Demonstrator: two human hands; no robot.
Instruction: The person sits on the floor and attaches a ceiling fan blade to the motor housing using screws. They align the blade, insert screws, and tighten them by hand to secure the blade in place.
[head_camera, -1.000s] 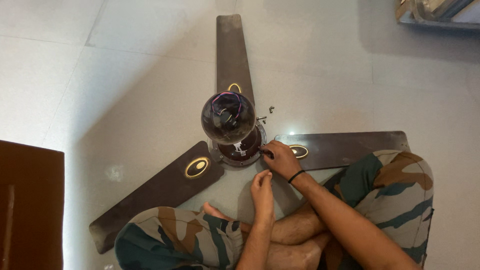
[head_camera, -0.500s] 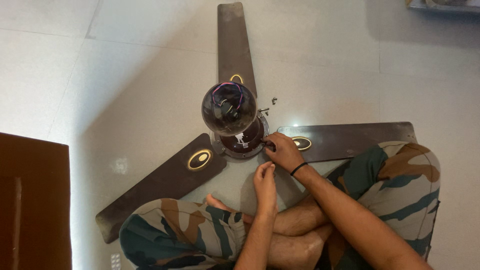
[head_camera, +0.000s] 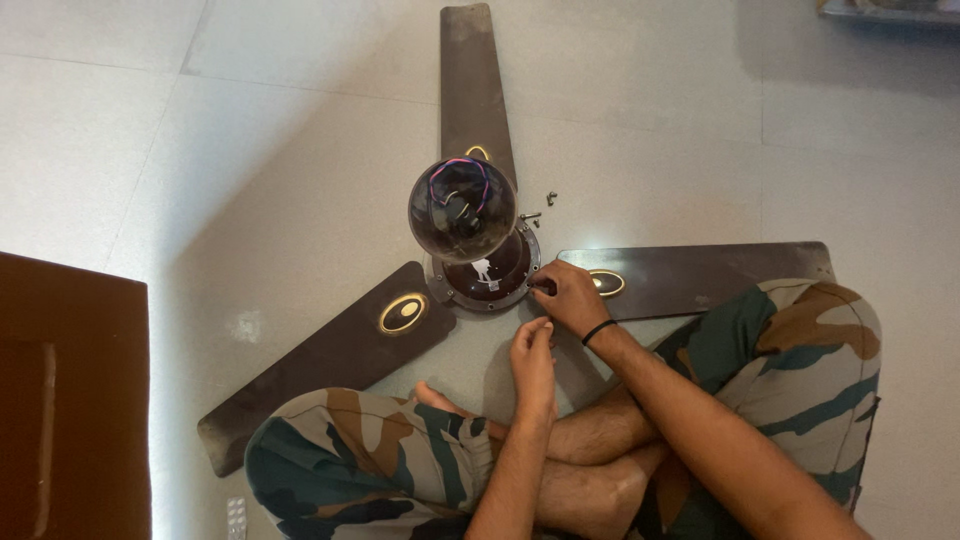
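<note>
A brown ceiling fan lies on the tiled floor, its round motor hub (head_camera: 487, 272) facing up and a dark dome-shaped cup (head_camera: 462, 210) with coloured wires standing on its rod. Three blades spread out: one far (head_camera: 475, 80), one right (head_camera: 700, 275), one near left (head_camera: 320, 365). My right hand (head_camera: 570, 298), a black band on its wrist, rests at the hub's right rim where the right blade meets it, fingertips pinched on a small dark screw. Just below it hovers my left hand (head_camera: 532, 362), fingers drawn together, with nothing visible in them.
A few loose screws (head_camera: 548, 198) lie on the floor right of the cup. My crossed legs in camouflage shorts (head_camera: 800, 350) fill the near side. A brown piece of furniture (head_camera: 60, 400) stands at the left, with a blister pack (head_camera: 236, 515) near my left knee.
The view shifted slightly, so the fan sits higher in frame. My right hand stays pinched at the hub's rim; my left hand rose a little toward it.
</note>
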